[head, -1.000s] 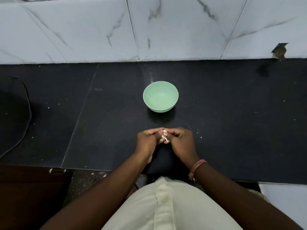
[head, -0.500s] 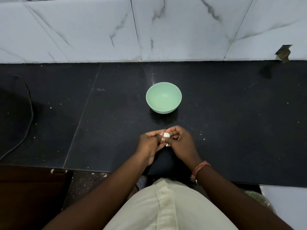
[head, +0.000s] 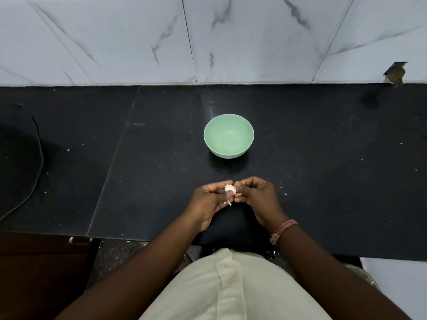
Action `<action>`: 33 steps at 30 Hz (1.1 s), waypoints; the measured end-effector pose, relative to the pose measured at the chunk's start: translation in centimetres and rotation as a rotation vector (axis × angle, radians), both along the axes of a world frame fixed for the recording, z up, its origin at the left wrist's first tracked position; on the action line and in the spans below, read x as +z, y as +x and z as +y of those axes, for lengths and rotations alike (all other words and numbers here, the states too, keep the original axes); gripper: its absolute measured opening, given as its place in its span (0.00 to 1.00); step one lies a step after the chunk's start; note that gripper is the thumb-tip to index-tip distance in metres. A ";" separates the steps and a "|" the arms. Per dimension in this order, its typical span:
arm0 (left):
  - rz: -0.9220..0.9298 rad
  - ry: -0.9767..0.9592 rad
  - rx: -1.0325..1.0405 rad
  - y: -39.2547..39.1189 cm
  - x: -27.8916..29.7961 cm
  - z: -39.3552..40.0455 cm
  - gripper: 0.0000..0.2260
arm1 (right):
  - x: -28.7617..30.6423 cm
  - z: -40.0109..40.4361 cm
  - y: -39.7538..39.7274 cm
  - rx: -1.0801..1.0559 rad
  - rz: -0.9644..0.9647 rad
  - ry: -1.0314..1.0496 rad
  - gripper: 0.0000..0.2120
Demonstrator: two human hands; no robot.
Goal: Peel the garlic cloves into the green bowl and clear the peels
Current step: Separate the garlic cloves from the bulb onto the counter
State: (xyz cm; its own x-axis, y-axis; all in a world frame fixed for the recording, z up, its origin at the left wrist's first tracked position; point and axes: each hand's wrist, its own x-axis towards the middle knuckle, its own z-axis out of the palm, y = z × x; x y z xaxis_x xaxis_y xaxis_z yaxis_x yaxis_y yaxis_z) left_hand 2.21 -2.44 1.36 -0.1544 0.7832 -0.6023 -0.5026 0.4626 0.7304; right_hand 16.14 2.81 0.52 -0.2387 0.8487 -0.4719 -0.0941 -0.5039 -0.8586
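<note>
A white garlic clove (head: 230,188) is pinched between the fingertips of my left hand (head: 209,199) and my right hand (head: 256,195), just above the black counter. A thin strip of peel (head: 227,202) dangles below the clove, under my left thumb. The green bowl (head: 228,135) stands upright on the counter a short way beyond my hands, and its inside looks empty.
The black stone counter (head: 323,169) runs to a white marble-tiled wall (head: 231,38). A dark cable (head: 38,158) curves over the counter's left part. Small white flecks lie scattered near my hands. The counter's front edge is close to my body.
My hands have parted slightly, so more of the clove shows. A strip of peel now hangs loose below it. The bowl has not moved.
</note>
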 end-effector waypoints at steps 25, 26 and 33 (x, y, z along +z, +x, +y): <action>-0.180 -0.035 0.133 -1.5 0.8 -0.6 0.05 | 0.6 -0.4 -1.2 0.139 0.008 0.194 0.08; -0.176 -0.038 0.135 -1.4 0.7 -0.5 0.05 | 0.5 -0.4 -1.2 0.126 0.012 0.190 0.08; -0.193 -0.013 0.131 -1.1 0.8 -0.4 0.11 | 0.6 -0.8 -1.5 0.115 -0.038 0.224 0.09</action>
State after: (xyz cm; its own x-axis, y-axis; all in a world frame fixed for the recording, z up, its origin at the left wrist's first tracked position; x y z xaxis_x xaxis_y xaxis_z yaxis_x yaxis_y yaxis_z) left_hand 1.09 -2.82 2.15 -0.1352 0.7559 -0.6406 -0.6885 0.3933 0.6093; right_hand 14.60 2.02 1.08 -0.3254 0.9015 -0.2853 -0.0128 -0.3059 -0.9520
